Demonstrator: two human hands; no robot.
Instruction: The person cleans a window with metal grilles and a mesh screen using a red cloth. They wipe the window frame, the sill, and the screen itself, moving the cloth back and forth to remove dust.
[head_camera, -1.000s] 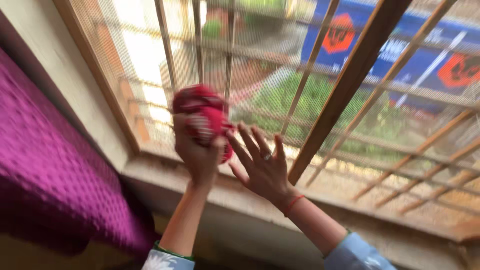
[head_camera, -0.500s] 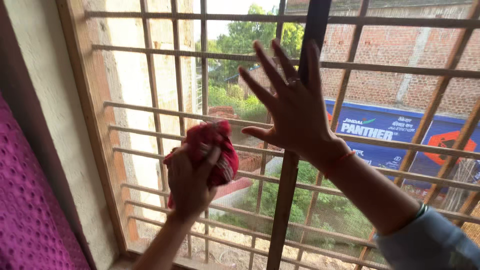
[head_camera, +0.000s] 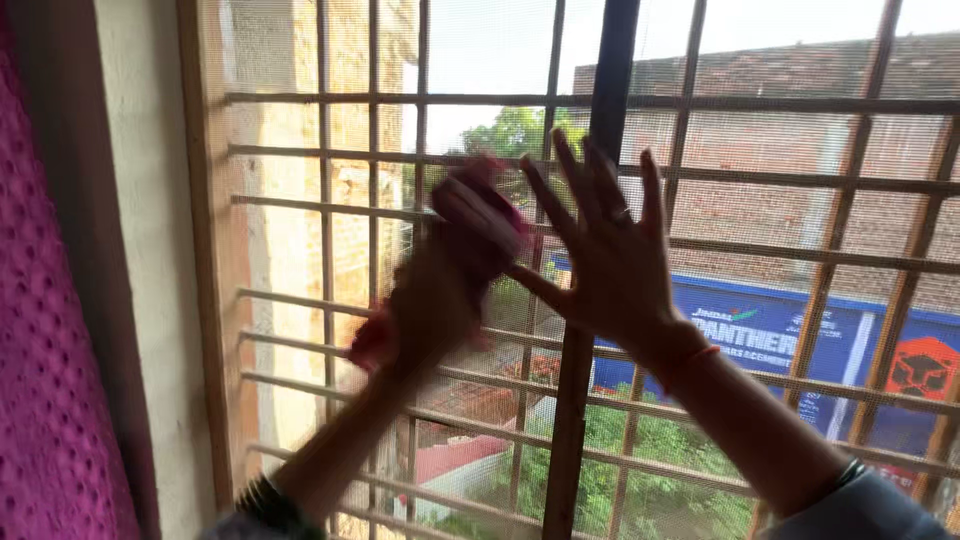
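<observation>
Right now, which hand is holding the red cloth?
The left hand, the blurred one nearer the purple curtain, grips the red cloth. The right hand holds nothing; its fingers are spread flat against the window mesh.

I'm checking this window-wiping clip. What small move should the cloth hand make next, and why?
Probably sweep the red cloth leftward along the mesh screen. The left hand grips it, motion-blurred, close beside the right hand spread near the dark upright bar.

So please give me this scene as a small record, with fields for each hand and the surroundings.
left hand: blurred, closed around a red cloth at the window mesh
right hand: open, fingers spread, at the dark upright bar
window: wooden frame with mesh and grid of bars
left side: purple curtain
outside: brick building, green trees, blue banner
</observation>
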